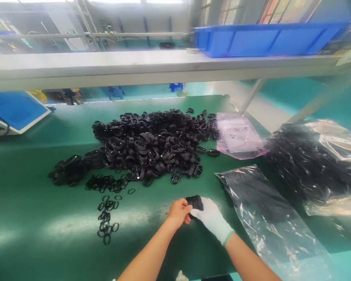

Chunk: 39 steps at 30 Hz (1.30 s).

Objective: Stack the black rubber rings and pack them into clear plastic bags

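Close to the front of the green table [61, 253], a bundle of black coiled cable [195, 202] is held between both hands. My bare left hand [178, 212] pinches it from the left side. My right hand [212, 216], in a white glove, wraps round its right side. The fingers partly cover the coil's lower part. Beyond the hands lies a large heap of black coiled cables [152, 146]. Small black rings [107, 222] are scattered to the left, with a denser cluster of rings [103, 183] behind them.
On the right lie a clear plastic bag [257, 195] with black contents and a bulkier filled bag [316, 168]. A pinkish bag [236, 134] sits right of the heap. A raised shelf [105, 68] crosses behind, carrying a blue bin [269, 41]. A blue-and-white box [17, 111] stands at far left.
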Tool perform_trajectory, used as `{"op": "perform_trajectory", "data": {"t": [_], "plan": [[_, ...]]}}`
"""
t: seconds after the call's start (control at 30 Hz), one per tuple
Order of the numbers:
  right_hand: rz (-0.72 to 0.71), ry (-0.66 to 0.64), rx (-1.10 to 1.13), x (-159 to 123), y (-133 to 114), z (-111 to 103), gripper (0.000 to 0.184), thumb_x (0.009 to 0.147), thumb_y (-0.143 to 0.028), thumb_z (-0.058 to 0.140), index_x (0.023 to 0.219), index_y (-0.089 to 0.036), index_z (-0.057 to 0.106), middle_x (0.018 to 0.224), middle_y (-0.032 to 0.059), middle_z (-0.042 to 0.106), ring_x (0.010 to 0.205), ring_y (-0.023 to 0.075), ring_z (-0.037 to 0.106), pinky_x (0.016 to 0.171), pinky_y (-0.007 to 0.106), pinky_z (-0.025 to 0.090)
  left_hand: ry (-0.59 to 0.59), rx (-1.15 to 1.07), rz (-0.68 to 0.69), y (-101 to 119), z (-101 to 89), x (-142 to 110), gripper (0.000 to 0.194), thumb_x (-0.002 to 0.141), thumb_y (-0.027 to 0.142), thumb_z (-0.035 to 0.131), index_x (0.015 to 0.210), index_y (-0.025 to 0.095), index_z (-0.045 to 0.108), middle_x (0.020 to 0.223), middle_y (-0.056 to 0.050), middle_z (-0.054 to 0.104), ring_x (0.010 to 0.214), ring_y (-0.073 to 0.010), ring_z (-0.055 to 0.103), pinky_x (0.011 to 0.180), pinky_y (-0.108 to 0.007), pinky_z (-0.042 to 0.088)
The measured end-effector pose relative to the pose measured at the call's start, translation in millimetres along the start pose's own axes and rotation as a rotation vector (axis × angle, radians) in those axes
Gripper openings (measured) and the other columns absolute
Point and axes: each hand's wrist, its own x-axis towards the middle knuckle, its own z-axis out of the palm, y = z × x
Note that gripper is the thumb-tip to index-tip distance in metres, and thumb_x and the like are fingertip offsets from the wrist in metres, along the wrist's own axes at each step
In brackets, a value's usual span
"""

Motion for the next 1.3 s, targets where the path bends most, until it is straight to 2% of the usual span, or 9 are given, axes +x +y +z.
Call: {"op": "perform_trajectory", "data": {"t": [0.1,0.2,0.27,0.33,0.6,0.7,0.8,1.0,1.3], "plan": [[0.066,0.024,-0.022,0,-4,1,0.031,0.063,-0.031,0.058,0.092,-0.019,0.059,0.089,0.0061,0.058,0.083,0.0198,0.053,0.073,0.027,0.039,0.14,0.142,0.045,14,-19.5,9,0.023,0.08,0.04,0.043,0.074,0.019,0.05,0.07,-0.002,0.058,0.065,-0.014,0.058,0.06,-0.026,0.044],[0.101,0.032,-0.02,-1,-9,0,0.037,0.063,-0.032,0.057,0.098,-0.018,0.058,0.094,0.0074,0.057,0.089,0.0209,0.052,0.077,0.028,0.039,0.418,0.591,0.145,38,-36.1,28,0.022,0.08,0.036,0.046,0.095,0.021,0.051,0.099,-0.006,0.052,0.091,-0.0199,0.054,0.074,-0.031,0.041],[0.114,0.028,-0.025,-2,-11,-1,0.038,0.063,-0.032,0.057,0.099,-0.018,0.057,0.094,0.0078,0.056,0.089,0.0211,0.052,0.077,0.029,0.038,0.448,0.881,0.184,51,-43.2,40,0.025,0.077,0.031,0.049,0.1,0.021,0.051,0.105,-0.008,0.048,0.096,-0.0221,0.051,0.076,-0.033,0.041],[0.114,0.022,-0.034,-2,-12,-1,0.038,0.063,-0.033,0.056,0.098,-0.018,0.058,0.093,0.0073,0.056,0.088,0.0207,0.052,0.077,0.028,0.038,0.372,0.975,0.214,57,-50.6,43,0.021,0.078,0.024,0.048,0.098,0.022,0.053,0.108,-0.007,0.046,0.099,-0.021,0.048,0.078,-0.032,0.04],[0.121,0.019,-0.038,1,-9,1,0.037,0.062,-0.032,0.057,0.096,-0.019,0.058,0.091,0.0073,0.056,0.089,0.021,0.052,0.077,0.029,0.038,-0.048,1.007,0.446,22,-81.4,-8,0.034,0.076,0.007,0.038,0.093,0.029,0.058,0.125,0.004,0.042,0.106,-0.0165,0.046,0.085,-0.028,0.037],[0.12,0.018,-0.064,1,-10,1,0.036,0.062,-0.032,0.056,0.095,-0.017,0.057,0.09,0.008,0.056,0.088,0.0214,0.052,0.077,0.029,0.038,0.042,1.008,0.301,21,-67.7,-15,0.053,0.067,0.015,0.056,0.116,0.031,0.045,0.126,-0.001,0.041,0.109,-0.0224,0.046,0.086,-0.034,0.039],[0.122,0.011,-0.092,0,-10,1,0.034,0.063,-0.034,0.056,0.093,-0.017,0.058,0.088,0.0078,0.056,0.085,0.0214,0.052,0.076,0.03,0.039,0.088,1.021,0.156,23,-47.1,-14,0.087,0.046,0.013,0.072,0.126,0.019,0.037,0.126,-0.013,0.04,0.116,-0.0328,0.038,0.092,-0.042,0.035],[0.105,0.014,-0.067,2,-4,3,0.036,0.063,-0.034,0.056,0.095,-0.019,0.057,0.089,0.0064,0.056,0.085,0.0207,0.053,0.075,0.029,0.039,0.029,0.703,0.241,5,-34.3,-21,0.08,0.056,0.019,0.067,0.128,0.026,0.032,0.123,-0.004,0.045,0.113,-0.0215,0.041,0.094,-0.03,0.033],[0.072,0.022,-0.021,0,-1,3,0.037,0.064,-0.032,0.055,0.098,-0.018,0.057,0.091,0.0063,0.058,0.087,0.0199,0.053,0.078,0.027,0.039,0.064,0.49,0.277,-21,-26.4,-15,0.082,0.055,0.02,0.07,0.127,0.036,0.033,0.113,-0.002,0.047,0.103,-0.0219,0.043,0.091,-0.034,0.031]]}}
